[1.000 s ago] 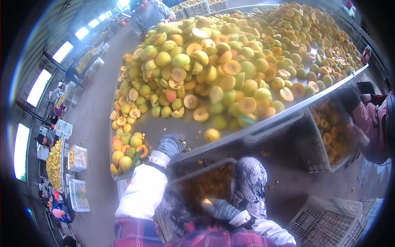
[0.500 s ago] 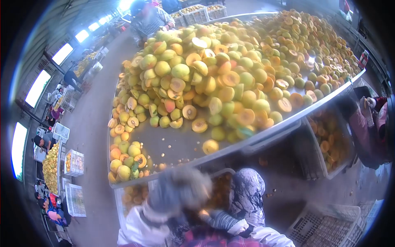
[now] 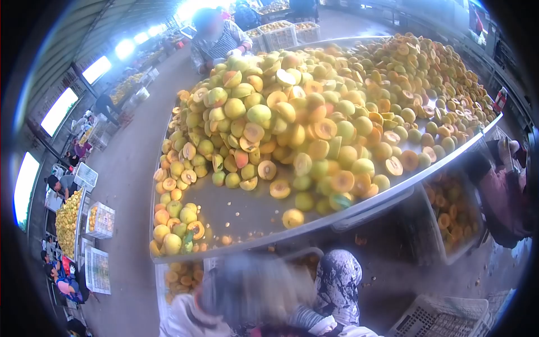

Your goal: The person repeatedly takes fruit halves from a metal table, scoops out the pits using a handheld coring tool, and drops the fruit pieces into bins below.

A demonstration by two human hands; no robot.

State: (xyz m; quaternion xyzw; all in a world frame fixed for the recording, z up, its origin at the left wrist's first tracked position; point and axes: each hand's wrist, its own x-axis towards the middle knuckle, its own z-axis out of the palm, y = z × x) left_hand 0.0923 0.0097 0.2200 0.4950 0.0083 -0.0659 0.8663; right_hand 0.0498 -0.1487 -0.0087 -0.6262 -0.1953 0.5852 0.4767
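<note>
The blurred left hand (image 3: 252,287) partly hides the right hand (image 3: 306,318).

Grey rimmed table (image 3: 252,209), heaped yellow-green fruit (image 3: 259,114), many halved, small scattered bits (image 3: 227,224).

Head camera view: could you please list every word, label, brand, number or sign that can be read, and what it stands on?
No text can be read.
Red container near the table's right end: a pale patch, possibly a label, too small and blurred to read.
Crate at lower right: no legible lettering.
</note>
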